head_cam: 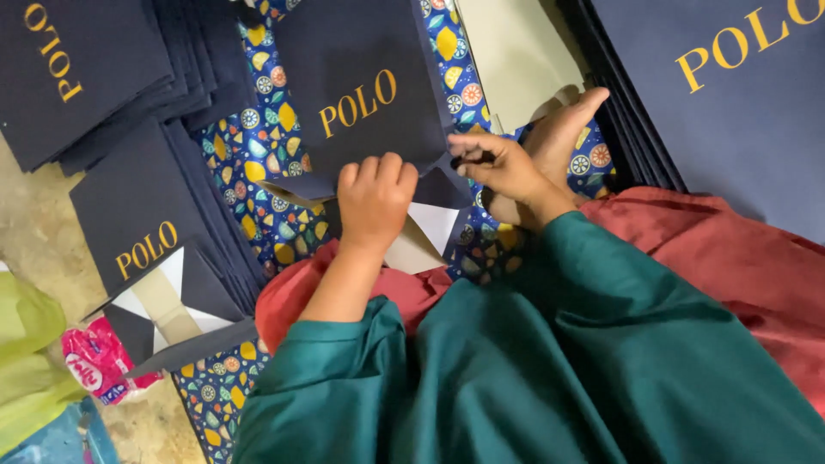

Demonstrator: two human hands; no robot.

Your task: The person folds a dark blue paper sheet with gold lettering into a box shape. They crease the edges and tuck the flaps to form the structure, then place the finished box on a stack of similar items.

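Observation:
A flat dark navy paper bag (361, 60) with gold lettering lies in front of me on a blue patterned cloth (258, 146). My left hand (374, 199) is closed as a fist and presses on the bag's folded bottom flap. My right hand (498, 163) pinches the right corner of that same flap between fingertips. White inner paper (434, 223) shows under the fold. A bare foot (563, 129) rests just behind my right hand.
Stacks of the same navy bags lie at the upper left (77, 69), left (137, 215) and upper right (739, 94). A beige card (507, 60) lies at the top. A pink packet (96, 361) and a yellow-green bag (26, 361) sit at lower left.

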